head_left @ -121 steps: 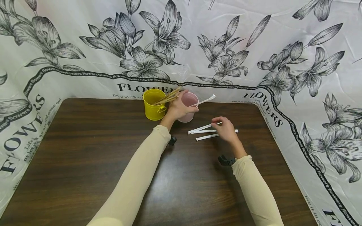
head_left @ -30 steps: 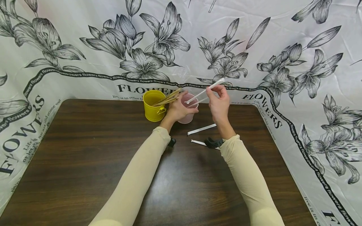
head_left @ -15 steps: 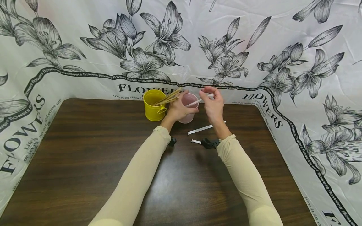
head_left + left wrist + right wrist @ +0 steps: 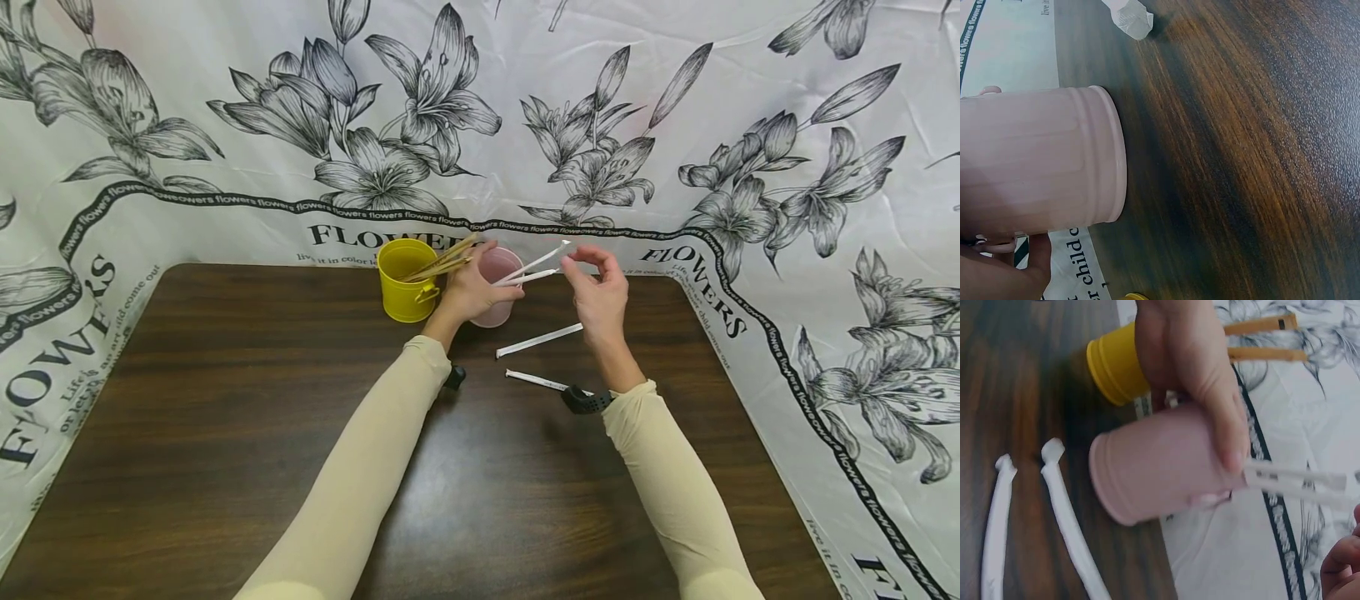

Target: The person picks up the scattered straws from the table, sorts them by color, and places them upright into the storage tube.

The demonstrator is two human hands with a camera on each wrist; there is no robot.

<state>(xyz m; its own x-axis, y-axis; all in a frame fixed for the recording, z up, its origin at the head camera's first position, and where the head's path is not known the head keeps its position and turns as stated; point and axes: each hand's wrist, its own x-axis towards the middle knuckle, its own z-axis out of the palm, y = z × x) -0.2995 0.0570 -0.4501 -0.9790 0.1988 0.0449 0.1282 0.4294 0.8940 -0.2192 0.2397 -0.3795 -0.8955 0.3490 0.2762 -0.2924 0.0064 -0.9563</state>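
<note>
My left hand (image 4: 474, 287) grips the rim of a small pink bucket (image 4: 493, 315), thumb at the near side. Two white paper-wrapped straws (image 4: 534, 277) stand slanted in it, their ends leaning right over the rim. Just beside those ends is my right hand (image 4: 602, 300), fingers loosely bent and holding nothing; in the right wrist view a gap shows between its fingers (image 4: 1342, 559) and the straws. Two more wrapped straws lie on the table, a farther one (image 4: 538, 342) and a nearer one (image 4: 536, 379), partly hidden by the right wrist strap.
Left of the pink bucket stands a yellow bucket (image 4: 405, 302) with several thin wooden sticks (image 4: 442, 262) leaning right. The dark wooden table (image 4: 300, 417) meets a white flower-printed cloth (image 4: 570, 100) behind and at the sides.
My right hand picked up a wrapped straw from the table, lowered it into the pink bucket beside the first, let go and drew back right. The left hand stayed on the bucket.
</note>
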